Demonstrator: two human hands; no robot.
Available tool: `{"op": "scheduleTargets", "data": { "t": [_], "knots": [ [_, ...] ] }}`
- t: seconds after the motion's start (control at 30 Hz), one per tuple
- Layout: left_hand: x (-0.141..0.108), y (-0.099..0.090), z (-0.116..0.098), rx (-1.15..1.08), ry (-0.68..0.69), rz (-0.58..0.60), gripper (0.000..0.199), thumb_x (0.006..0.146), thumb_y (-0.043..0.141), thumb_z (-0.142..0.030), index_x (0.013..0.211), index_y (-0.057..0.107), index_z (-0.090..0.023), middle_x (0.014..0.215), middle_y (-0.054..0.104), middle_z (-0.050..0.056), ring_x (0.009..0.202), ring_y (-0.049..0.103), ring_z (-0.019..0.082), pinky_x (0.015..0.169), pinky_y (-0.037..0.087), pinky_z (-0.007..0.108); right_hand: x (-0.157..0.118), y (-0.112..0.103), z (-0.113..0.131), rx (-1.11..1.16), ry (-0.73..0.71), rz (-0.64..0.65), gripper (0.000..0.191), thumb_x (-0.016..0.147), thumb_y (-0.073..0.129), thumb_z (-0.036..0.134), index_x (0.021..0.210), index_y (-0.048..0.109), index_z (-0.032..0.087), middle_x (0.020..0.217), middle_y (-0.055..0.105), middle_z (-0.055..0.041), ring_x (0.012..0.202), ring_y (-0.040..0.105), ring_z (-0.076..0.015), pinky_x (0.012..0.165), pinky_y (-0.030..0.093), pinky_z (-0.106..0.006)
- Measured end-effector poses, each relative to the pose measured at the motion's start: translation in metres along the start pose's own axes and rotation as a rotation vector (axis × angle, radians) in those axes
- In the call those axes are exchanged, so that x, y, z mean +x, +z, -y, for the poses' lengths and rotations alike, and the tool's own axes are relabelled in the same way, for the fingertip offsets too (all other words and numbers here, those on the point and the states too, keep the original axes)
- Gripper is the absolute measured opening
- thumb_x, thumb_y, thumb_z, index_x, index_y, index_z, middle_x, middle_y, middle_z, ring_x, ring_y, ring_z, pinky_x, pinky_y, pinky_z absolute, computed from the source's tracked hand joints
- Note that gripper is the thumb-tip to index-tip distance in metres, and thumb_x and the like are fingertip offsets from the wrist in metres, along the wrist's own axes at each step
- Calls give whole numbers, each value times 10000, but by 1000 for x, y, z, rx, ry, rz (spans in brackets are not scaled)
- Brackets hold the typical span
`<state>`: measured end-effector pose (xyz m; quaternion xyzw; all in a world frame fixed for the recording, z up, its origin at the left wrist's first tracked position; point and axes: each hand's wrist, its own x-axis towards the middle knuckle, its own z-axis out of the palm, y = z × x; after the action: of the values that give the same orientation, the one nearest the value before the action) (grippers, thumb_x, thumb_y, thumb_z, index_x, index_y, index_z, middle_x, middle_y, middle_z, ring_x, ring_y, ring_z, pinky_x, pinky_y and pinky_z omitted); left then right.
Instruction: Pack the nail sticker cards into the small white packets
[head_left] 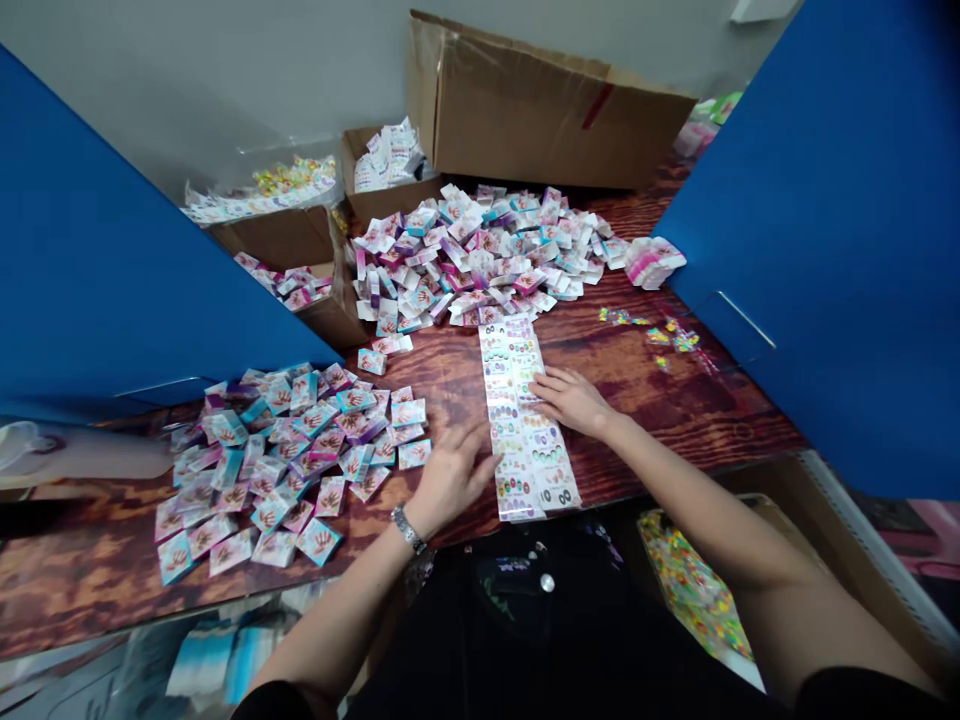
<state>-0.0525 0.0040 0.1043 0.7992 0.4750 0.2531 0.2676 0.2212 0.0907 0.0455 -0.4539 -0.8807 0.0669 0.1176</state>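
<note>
A long white sheet [517,420] printed with rows of small coloured ovals lies lengthwise on the wood-patterned table, one end at the near edge. My right hand [576,402] rests over its right side, fingers stretched out and fingertips on the paper. At the sheet's left edge is my left hand [452,472], palm down with fingers apart and a metal watch on the wrist. Whether its fingertips press on the paper I cannot tell. Beyond the sheet's far end spreads a heap of small boxes [480,255], many with flaps open. Closed small boxes with hand pictures [285,455] lie left of my left hand.
Cardboard boxes stand behind, a large one [525,110] and a smaller one [341,300] holding small boxes. Blue panels [840,230] flank the table. Small yellow-green packets [675,337] and a pink-white bundle [651,262] lie right. More packets [694,580] fill a container below.
</note>
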Motion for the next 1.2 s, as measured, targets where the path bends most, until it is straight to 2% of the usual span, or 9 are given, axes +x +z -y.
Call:
{"op": "scheduleTargets", "data": {
  "t": [0.17,0.23,0.3,0.4,0.53,0.67,0.9,1.07,1.2],
  "knots": [
    [12,30,-22,-1036,-582,303,528,867,515,-590,1098,632,-129,975,698,131,816,672,224,729,538,347,-21,-43,47,231,-37,-153,246,943,510,274,1119,681,251,1028,728,-49,949,651,-198,858,517,-387],
    [20,37,-25,-1378,-735,256,514,832,580,-573,1081,614,-125,963,696,133,769,674,211,671,536,323,-33,-63,72,411,-140,-99,259,952,496,261,1143,670,247,969,735,-37,868,665,-167,782,535,-325],
    [28,40,-26,-1541,-747,125,446,770,704,-436,1081,602,-133,960,699,112,773,674,196,701,532,311,-43,-78,95,552,-209,-20,256,955,501,255,1152,664,252,964,736,-19,847,675,-140,764,537,-275],
    [34,40,-26,-1529,-705,-10,479,683,785,-275,1103,594,-145,928,703,69,769,666,177,734,515,294,-47,-86,110,651,-100,-38,251,956,507,246,1153,662,246,975,738,-7,844,687,-127,758,540,-241],
    [28,35,-28,-1425,-592,84,442,778,699,-453,1078,630,-137,936,696,77,836,654,203,761,501,312,-35,-78,102,598,212,-328,229,955,502,265,1090,684,231,1005,716,-39,926,671,-177,815,540,-305],
    [23,26,-32,-1290,-435,216,438,796,686,-453,1092,640,-134,996,689,80,932,627,219,832,469,311,-26,-69,95,464,233,-494,261,951,494,251,1148,665,235,1001,683,-65,921,652,-194,814,546,-343],
    [31,19,-28,-1528,-548,149,500,623,659,-147,1119,601,-133,1000,687,88,892,652,212,798,492,317,-43,-49,108,158,-163,-340,332,913,561,191,1208,642,319,1123,696,-42,1091,608,-232,923,522,-416],
    [27,14,-28,-1539,-476,204,438,683,655,-199,1116,619,-144,1071,676,100,952,641,217,877,480,349,-40,-42,108,331,-83,-328,251,933,527,205,1128,671,271,1015,714,-49,978,625,-209,868,533,-400],
    [24,16,-27,-1220,-382,211,400,798,674,-323,1162,619,-167,1111,673,90,1023,618,227,938,447,351,-35,-42,108,553,132,-356,205,940,519,254,1096,648,224,952,639,-60,899,616,-175,798,540,-327]
  ]
}}
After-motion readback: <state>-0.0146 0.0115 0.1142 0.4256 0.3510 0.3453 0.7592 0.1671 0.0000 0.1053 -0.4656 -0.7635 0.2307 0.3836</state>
